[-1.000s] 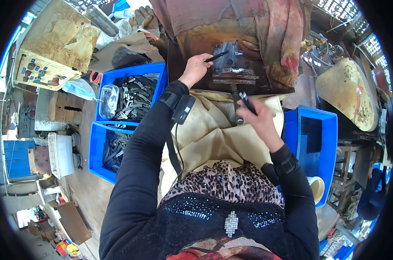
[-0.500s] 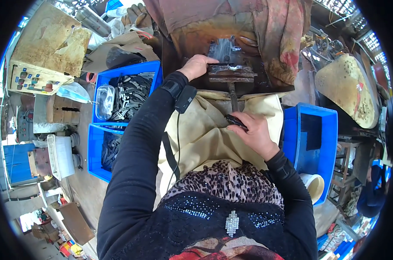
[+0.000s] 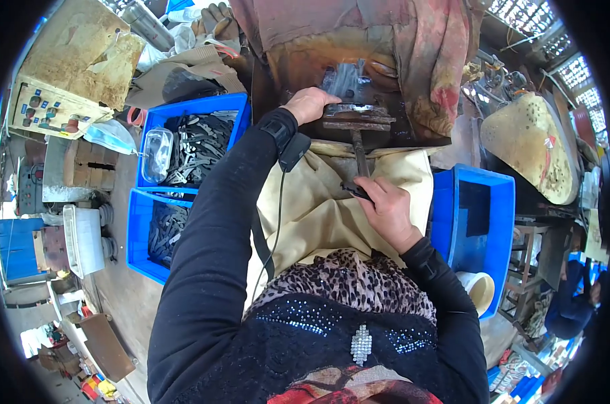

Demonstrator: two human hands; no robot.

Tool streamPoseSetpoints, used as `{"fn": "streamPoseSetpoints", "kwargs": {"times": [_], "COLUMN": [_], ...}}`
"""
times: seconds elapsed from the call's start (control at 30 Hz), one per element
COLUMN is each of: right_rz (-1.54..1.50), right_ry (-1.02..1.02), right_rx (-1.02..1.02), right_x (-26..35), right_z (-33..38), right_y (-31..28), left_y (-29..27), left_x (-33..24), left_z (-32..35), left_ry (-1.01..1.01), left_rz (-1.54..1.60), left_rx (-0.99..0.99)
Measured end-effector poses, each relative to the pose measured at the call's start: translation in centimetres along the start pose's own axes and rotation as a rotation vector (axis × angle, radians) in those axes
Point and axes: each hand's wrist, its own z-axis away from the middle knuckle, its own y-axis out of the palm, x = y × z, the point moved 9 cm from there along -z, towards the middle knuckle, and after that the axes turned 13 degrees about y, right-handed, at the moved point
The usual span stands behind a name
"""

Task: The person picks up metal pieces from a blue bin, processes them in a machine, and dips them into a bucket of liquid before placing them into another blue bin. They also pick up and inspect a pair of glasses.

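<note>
My left hand (image 3: 309, 105) is closed at the left end of a thin, wet metal piece (image 3: 355, 108), which lies along the top of a rusty metal rest (image 3: 359, 124). Just beyond the rest, water streaks over a grey surface (image 3: 345, 77) inside a stained, cloth-draped housing. Nearer to me, my right hand (image 3: 387, 207) grips a dark, narrow metal piece (image 3: 356, 192) beside the upright bar (image 3: 359, 151) under the rest. A cream apron (image 3: 311, 195) spreads below both hands.
On the left, two blue bins (image 3: 241, 111) (image 3: 138, 229) hold many dark metal pieces; a clear plastic box (image 3: 158, 155) sits in the far one. To the right stands another blue bin (image 3: 503, 222) with a cream bucket (image 3: 480, 291) by it. A control box (image 3: 56, 114) is at far left.
The thin metal piece at my left hand now shows a wet, shiny edge where it looked darker before. My right hand has shifted slightly left with its dark piece, and the view has moved a little.
</note>
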Motion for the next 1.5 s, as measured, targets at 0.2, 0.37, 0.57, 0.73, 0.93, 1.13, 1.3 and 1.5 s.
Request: {"fn": "streamPoseSetpoints", "kwargs": {"times": [0.2, 0.37, 0.57, 0.73, 0.93, 1.13, 1.3, 1.5], "right_rz": [0.028, 0.077, -0.043, -0.008, 0.06, 0.092, 0.089, 0.168], "right_ry": [-0.019, -0.039, -0.018, -0.018, 0.126, 0.206, 0.205, 0.194], "right_rx": [-0.007, 0.021, -0.203, -0.324, -0.206, -0.106, -0.091, -0.085], "right_x": [0.3, 0.7, 1.3, 0.6, -2.3, -5.3, -7.1, -8.4], "right_z": [0.1, -0.4, -5.9, -15.5, -26.9, -33.3, -35.9, -37.9], "right_y": [-0.2, -0.2, -3.2, -5.5, -5.5, -4.5, -3.7, -3.6], "left_y": [-1.4, -4.1, -7.6, -6.4, -5.1, -4.5, -4.2, -4.0], "left_x": [-0.8, -2.0, -1.8, -2.3, -1.3, -0.9, -0.8, -0.8], "left_z": [0.2, 2.2, 8.9, 10.6, 10.3, 9.9, 10.0, 9.9], "left_ry": [0.013, 0.095, -0.125, -0.259, -0.388, -0.456, -0.422, -0.428], "left_rz": [-0.033, -0.165, -0.063, -0.021, -0.053, -0.013, -0.034, -0.044], "left_rx": [-0.051, -0.137, -0.572, -0.635, -0.494, -0.381, -0.404, -0.379]}}
